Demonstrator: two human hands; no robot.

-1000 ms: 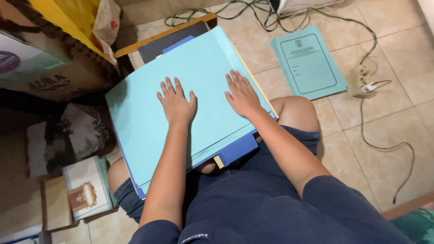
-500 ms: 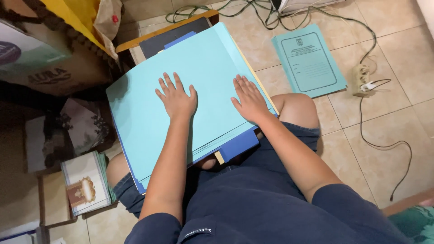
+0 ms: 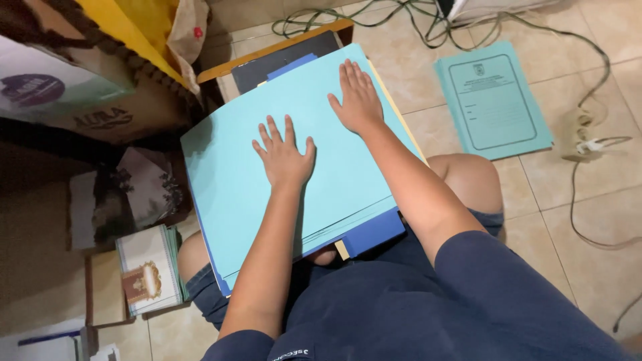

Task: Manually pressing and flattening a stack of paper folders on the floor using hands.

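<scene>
Tiled floor [image 3: 535, 220] fills the background, cables trailing across the top right. I note the stack of light blue folders [image 3: 227, 174] lying across the seated person's lap, long axis running from lower left to upper right. Both hands rest flat on it, fingers spread: left hand [image 3: 284, 155] mid-sheet, right hand [image 3: 358, 100] nearer the far edge. A separate green folder [image 3: 493, 100] lies well apart on the tiles at right; a cardboard box [image 3: 73, 87] and a small printed booklet [image 3: 148, 267] crowd the left side.
</scene>
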